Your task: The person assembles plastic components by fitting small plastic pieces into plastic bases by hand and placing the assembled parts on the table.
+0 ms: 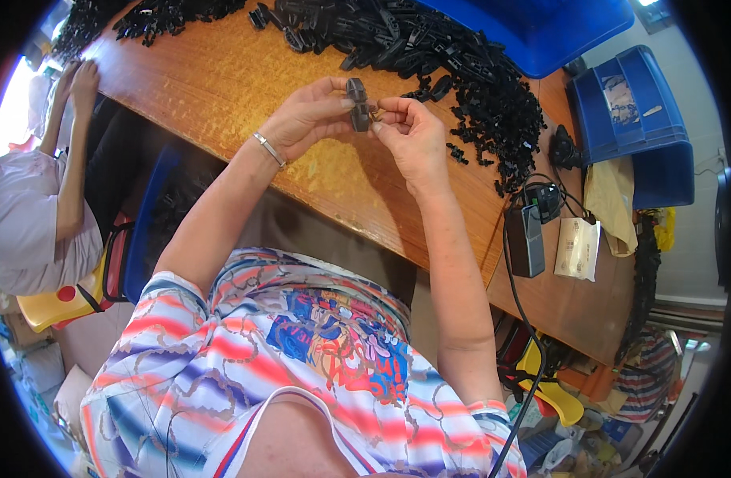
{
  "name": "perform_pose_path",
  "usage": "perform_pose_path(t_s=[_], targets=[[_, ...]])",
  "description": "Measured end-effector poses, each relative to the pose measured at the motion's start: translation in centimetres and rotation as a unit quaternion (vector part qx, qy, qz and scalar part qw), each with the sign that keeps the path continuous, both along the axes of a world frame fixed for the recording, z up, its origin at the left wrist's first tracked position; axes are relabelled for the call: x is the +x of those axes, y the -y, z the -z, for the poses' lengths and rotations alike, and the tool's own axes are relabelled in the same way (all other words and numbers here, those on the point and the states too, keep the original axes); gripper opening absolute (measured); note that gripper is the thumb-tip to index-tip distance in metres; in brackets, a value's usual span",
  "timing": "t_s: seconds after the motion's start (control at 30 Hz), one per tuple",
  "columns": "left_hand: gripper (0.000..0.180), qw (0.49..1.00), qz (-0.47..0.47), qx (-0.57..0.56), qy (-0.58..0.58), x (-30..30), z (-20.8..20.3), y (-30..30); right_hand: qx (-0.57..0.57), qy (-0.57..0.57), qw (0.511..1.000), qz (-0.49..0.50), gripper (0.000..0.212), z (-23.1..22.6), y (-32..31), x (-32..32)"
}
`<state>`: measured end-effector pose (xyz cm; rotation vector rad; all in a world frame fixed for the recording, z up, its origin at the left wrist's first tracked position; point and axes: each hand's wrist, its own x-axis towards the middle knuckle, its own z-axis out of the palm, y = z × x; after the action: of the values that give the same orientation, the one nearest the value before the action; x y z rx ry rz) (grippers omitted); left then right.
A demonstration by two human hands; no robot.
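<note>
Above the wooden table, my left hand is closed on a black plastic part, thumb on one side and fingers behind. The part is oblong and held upright. My right hand meets it from the right, thumb and forefinger pinched on a small brass-coloured piece. That piece lies against or very close to the black part; its exact shape is too small to tell. Beyond my hands spreads a large pile of black plastic parts, with smaller black pieces heaped toward the right.
A blue bin stands behind the pile, and another blue bin is at the right. Near it lie a black power adapter with cables and a white packet. At the left sits another person, arms at the table edge.
</note>
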<state>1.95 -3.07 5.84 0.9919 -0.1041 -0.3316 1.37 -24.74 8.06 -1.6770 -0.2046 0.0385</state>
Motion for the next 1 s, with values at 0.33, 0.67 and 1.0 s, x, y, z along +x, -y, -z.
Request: perform_pose_path(t_s=[0.33,0.67,1.0], targets=[[0.040,0.998,0.020,0.044,0.051,-0.7,-0.3,0.1,0.025,-0.203,0.974,-0.101,0.025,-0.3,0.9,0.4],[0.043,0.999,0.026,0.034,0.032,-0.9,0.6,-0.4,0.054,-0.171,0.981,-0.072,0.020,-0.3,1.1,0.0],[0.039,0.998,0.027,0.037,0.036,-0.8,1.3,-0.4,0.006,-0.182,0.982,-0.057,0.026,-0.7,1.2,0.2]])
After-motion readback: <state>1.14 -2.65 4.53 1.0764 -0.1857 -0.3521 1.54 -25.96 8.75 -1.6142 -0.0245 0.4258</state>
